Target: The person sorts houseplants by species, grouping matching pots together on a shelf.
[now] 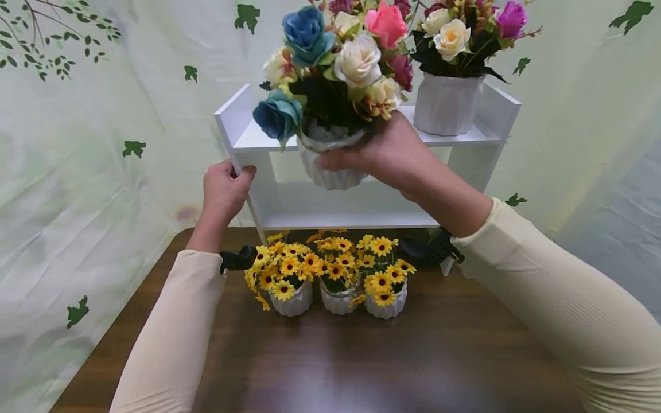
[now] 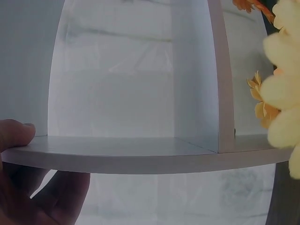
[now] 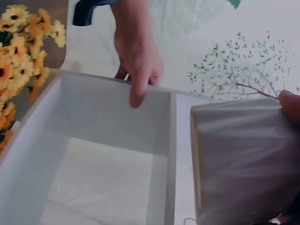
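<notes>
My right hand (image 1: 389, 152) grips a white ribbed flower pot (image 1: 330, 169) with the thumb across its front. Blue, cream and pink artificial roses (image 1: 356, 60) fill this pot, which is held up in front of the white shelf unit (image 1: 341, 212). In the right wrist view the pot (image 3: 243, 159) appears close, beside the shelf's upper board. At the left, my left hand (image 1: 224, 186) pinches the edge of the shelf's side panel. The left wrist view shows its thumb (image 2: 16, 132) on one face of that panel and fingers on the other.
Another white pot (image 1: 446, 106) of mixed roses stands at the right end of the top shelf. Three small pots of yellow daisies (image 1: 335, 267) line the brown table (image 1: 361, 361) in front of the unit. A leaf-patterned cloth (image 1: 93, 172) hangs behind.
</notes>
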